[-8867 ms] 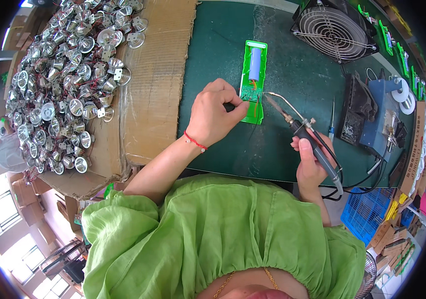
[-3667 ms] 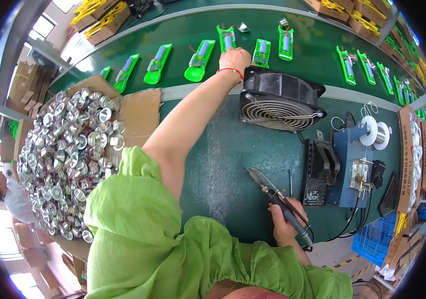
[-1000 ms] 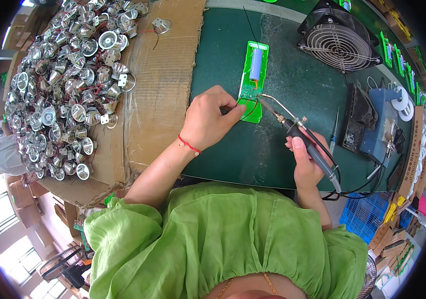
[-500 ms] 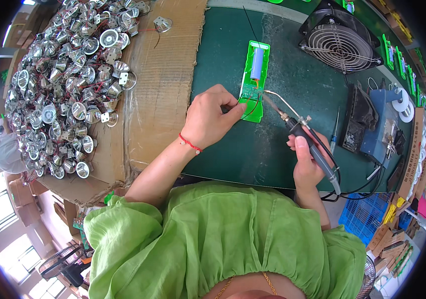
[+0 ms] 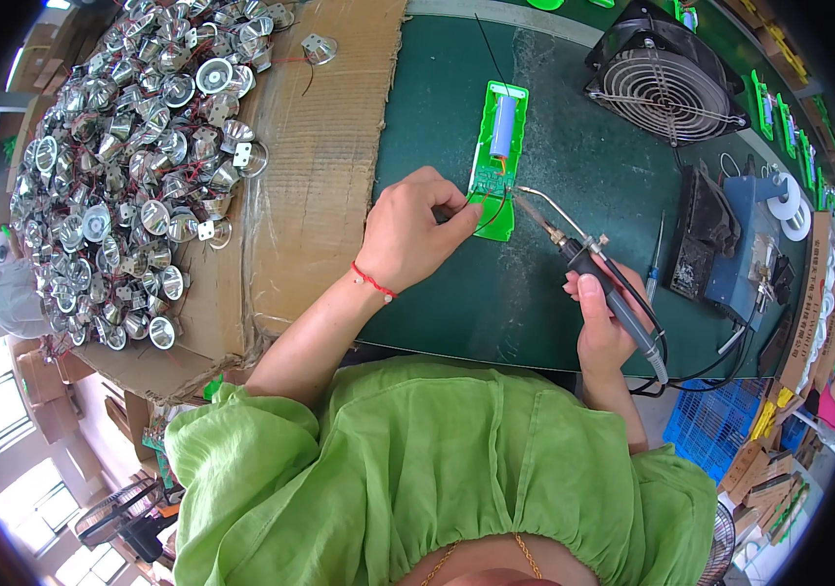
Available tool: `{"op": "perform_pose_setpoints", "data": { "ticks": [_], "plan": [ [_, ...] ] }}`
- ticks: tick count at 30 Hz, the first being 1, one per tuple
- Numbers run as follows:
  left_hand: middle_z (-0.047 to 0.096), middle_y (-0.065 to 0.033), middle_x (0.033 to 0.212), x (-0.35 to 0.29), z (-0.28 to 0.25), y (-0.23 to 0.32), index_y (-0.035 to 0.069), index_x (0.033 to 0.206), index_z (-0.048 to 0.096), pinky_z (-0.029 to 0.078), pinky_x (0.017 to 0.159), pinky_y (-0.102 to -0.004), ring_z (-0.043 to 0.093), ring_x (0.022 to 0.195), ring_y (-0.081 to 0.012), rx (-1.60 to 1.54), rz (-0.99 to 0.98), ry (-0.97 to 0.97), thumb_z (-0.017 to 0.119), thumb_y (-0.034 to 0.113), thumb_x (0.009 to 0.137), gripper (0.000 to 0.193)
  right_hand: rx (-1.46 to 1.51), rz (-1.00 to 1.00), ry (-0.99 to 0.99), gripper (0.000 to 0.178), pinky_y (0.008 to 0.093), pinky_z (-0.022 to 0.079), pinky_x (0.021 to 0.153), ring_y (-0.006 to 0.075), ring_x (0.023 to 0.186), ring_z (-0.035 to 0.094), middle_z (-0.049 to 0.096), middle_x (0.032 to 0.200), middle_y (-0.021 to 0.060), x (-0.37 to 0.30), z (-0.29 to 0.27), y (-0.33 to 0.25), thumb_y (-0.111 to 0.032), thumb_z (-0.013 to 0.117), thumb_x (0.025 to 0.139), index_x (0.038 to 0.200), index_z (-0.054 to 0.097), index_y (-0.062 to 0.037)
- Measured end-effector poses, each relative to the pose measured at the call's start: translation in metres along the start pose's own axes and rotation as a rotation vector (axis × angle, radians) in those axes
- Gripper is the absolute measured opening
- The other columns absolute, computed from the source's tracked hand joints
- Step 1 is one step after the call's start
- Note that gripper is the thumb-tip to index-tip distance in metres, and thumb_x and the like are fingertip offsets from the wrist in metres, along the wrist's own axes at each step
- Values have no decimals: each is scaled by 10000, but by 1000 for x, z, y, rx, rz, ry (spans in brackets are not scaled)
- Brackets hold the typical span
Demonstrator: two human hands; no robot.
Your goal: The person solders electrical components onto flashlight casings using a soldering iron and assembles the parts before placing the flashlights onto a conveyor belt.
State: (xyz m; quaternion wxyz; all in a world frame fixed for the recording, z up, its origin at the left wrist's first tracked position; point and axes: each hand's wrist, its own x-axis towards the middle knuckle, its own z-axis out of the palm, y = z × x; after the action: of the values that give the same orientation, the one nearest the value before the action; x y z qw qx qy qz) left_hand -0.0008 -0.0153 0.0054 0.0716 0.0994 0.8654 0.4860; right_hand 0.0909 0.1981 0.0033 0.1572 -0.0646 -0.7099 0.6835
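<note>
A bright green plastic housing (image 5: 494, 224) lies on the green bench, its long side pointing away from me. In it sit a blue cylindrical battery (image 5: 503, 130) and, nearer to me, a small green circuit board (image 5: 492, 182). My left hand (image 5: 415, 223) is closed in a pinch on a thin wire (image 5: 495, 207) at the board's near left side; the fingertips partly hide it. Gripped in my right hand (image 5: 601, 317) is a soldering iron (image 5: 622, 311) with a thin curved metal tube (image 5: 559, 206) alongside. Its tip is close to the board's right edge; contact cannot be made out.
Cardboard (image 5: 315, 166) at left bears a big heap of silver reflector cups (image 5: 134, 176) with wires. A black fan (image 5: 666, 88) stands at far right. Nearer are a blue soldering station (image 5: 738, 249), a solder spool (image 5: 791, 207), a blue-handled screwdriver (image 5: 654, 278) and trailing cables.
The soldering iron's tip and the curved tube have shifted slightly toward me. The housing has moved very slightly toward me as well; my left hand keeps its place.
</note>
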Motion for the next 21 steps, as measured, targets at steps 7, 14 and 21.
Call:
{"op": "perform_pose_setpoints", "data": {
  "ticks": [7, 14, 21],
  "plan": [
    [576, -39, 851, -12, -9, -10, -7, 836, 664, 471, 545, -224, 569, 639, -83, -279, -111, -4, 691, 86, 813, 100, -8, -6, -25, 260, 254, 530, 625, 179, 709, 662, 670, 839, 184, 0, -3, 1, -20, 677, 800, 1027, 586, 67],
    [570, -47, 871, -1, -6, -5, -14, 823, 656, 469, 538, -227, 560, 618, -85, -89, 46, -5, 682, 93, 828, 111, -31, -16, -37, 259, 239, 519, 604, 165, 687, 661, 675, 816, 176, 4, 2, 3, -32, 683, 799, 1018, 589, 70],
    [559, -50, 815, 15, -8, 2, -18, 755, 637, 444, 527, -233, 541, 581, -86, -65, -93, -98, 704, 146, 816, 186, 113, 100, 11, 250, 265, 534, 620, 173, 694, 648, 664, 822, 174, 16, 14, 0, -16, 672, 808, 1024, 590, 80]
  ]
}}
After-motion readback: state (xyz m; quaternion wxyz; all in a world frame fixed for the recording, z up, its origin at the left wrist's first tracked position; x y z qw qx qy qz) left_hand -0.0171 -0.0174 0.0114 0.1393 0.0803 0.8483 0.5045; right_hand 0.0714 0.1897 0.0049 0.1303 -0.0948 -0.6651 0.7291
